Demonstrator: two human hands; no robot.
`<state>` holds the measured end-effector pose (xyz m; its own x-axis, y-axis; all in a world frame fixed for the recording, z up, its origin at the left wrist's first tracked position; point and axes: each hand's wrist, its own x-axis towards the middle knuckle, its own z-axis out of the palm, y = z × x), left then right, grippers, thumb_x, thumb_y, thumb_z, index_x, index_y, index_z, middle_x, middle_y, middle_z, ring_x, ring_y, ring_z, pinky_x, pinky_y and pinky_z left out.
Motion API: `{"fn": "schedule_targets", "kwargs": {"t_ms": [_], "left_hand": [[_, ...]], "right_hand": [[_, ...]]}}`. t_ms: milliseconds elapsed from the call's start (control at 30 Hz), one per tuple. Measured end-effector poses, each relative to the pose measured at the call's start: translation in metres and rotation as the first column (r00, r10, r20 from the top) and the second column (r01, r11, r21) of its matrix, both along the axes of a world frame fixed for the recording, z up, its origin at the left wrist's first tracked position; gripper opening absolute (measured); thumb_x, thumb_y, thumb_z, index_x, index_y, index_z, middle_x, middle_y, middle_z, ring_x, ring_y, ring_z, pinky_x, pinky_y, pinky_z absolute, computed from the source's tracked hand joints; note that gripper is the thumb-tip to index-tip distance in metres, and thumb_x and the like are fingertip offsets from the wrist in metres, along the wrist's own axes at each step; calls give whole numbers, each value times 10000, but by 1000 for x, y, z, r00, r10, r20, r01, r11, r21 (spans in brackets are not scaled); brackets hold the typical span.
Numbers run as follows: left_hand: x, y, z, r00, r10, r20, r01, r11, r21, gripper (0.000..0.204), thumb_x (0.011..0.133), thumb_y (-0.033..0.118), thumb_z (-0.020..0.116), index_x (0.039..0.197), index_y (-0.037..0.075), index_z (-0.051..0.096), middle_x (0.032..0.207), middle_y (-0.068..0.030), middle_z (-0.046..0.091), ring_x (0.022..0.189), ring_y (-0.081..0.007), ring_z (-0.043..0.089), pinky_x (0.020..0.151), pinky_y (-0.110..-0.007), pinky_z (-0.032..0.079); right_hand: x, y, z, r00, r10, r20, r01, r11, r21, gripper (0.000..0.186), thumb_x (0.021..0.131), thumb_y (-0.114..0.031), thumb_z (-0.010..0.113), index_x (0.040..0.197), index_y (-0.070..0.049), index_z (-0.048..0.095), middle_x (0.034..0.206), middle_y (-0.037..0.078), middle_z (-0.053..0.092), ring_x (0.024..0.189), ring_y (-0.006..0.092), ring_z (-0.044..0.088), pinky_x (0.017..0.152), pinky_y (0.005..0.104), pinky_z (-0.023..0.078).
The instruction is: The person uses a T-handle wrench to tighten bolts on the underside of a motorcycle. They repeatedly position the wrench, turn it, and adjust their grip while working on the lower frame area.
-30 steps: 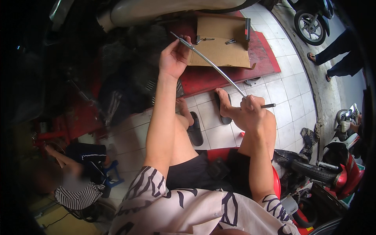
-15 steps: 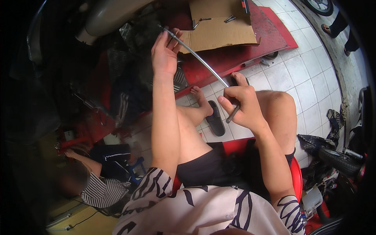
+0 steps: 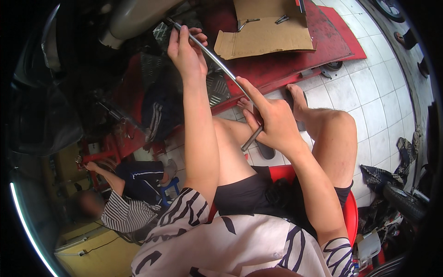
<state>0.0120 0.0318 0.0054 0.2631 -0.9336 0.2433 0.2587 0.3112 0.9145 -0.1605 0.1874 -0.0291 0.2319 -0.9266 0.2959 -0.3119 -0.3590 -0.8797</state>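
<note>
A long metal T-handle wrench point(image 3: 220, 65) slants from lower right to upper left between my hands. Round its crossbar my right hand point(image 3: 279, 122) is closed, with the index finger stretched along the shaft. Farther up, my left hand point(image 3: 190, 53) supports the shaft near its tip between thumb and curled fingers. That tip is close to a pale, rounded vehicle part point(image 3: 134, 23) and a dark area beneath it; whether it touches anything I cannot tell.
On the red platform point(image 3: 272, 76) lies an open cardboard box point(image 3: 272, 39) with small metal tools point(image 3: 281, 19). Another person point(image 3: 131, 210) sits at the lower left. A black sandal point(image 3: 265, 150) is on the tiled floor. Wheels and parts point(image 3: 401, 194) crowd the right.
Both hands have moved left and the wrench tip has gone up and left toward the vehicle. My right index finger has stretched out along the shaft. The view has shifted slightly.
</note>
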Motion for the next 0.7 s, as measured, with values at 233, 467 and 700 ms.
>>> {"fn": "schedule_targets", "kwargs": {"t_ms": [233, 467, 700], "left_hand": [[5, -7, 5, 1000, 6, -19, -6, 1000, -27, 97, 943, 124, 512, 959, 33, 539, 745, -100, 631, 559, -144, 608, 496, -239, 480], [7, -3, 8, 999, -19, -46, 19, 1000, 12, 84, 923, 123, 544, 926, 40, 529, 761, -117, 626, 592, -154, 581, 537, -257, 464], [13, -4, 13, 996, -21, -87, 19, 1000, -25, 108, 935, 99, 510, 862, 27, 540, 731, -119, 635, 529, -153, 610, 465, -253, 455]], "right_hand": [[4, -7, 3, 1000, 2, -16, -3, 999, -38, 738, 720, -36, 599, 1410, -98, 345, 557, 136, 521, 491, 325, 528, 494, 426, 392], [9, -3, 9, 995, 8, -99, -10, 1000, -22, 761, 714, -28, 601, 1421, -98, 329, 563, 135, 528, 497, 323, 534, 496, 425, 396], [16, -1, 13, 994, 34, -102, -37, 999, -24, 778, 719, -23, 607, 1433, -96, 308, 605, 138, 550, 541, 321, 558, 507, 420, 403]]}}
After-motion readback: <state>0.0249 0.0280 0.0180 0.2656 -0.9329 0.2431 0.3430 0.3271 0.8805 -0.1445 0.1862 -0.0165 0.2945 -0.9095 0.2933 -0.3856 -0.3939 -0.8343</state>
